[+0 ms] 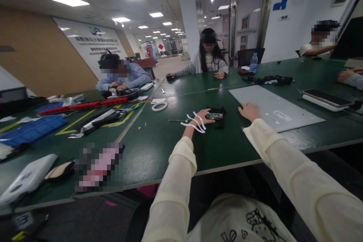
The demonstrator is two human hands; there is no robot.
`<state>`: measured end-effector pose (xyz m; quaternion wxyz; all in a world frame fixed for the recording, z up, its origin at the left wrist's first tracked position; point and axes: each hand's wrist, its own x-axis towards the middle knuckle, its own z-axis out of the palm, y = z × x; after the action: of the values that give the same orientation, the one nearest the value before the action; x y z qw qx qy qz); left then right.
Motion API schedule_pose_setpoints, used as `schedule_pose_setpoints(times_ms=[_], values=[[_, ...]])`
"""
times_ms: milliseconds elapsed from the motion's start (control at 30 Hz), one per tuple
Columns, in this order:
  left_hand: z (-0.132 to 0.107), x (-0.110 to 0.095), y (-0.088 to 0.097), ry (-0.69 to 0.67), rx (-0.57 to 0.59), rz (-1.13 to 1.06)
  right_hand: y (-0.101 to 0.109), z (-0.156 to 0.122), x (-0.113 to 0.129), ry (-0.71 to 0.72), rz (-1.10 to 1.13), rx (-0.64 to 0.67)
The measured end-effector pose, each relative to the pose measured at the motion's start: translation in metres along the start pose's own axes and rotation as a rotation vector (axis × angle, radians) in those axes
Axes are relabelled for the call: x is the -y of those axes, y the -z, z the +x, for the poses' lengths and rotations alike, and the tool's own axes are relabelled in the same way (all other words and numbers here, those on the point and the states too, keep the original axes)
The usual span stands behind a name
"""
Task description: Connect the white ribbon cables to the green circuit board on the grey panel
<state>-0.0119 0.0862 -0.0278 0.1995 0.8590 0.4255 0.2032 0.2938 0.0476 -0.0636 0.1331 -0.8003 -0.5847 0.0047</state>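
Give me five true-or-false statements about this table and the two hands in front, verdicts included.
1. The left hand is at the small circuit board. True.
2. The right hand grips the small circuit board. False: it lies spread at the edge of the grey panel.
3. White strips lie across the left hand and wrist. True.
4. The white ring lies to the right of the grey panel. False: it lies to its left.
5. The bottle stands upright on the table. True.
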Motion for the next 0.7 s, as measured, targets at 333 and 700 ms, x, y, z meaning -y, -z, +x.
schedule_pose_setpoints(times_ms=[333, 700], values=[[-0.013, -0.008, 0.001, -0.035, -0.057, 0.294, 0.004, -0.011, 0.014, 0.109, -0.014, 0.038], [-0.049, 0.000, 0.051, 0.014, -0.137, 0.169, 0.017, -0.048, 0.057, 0.401, 0.009, 0.110]])
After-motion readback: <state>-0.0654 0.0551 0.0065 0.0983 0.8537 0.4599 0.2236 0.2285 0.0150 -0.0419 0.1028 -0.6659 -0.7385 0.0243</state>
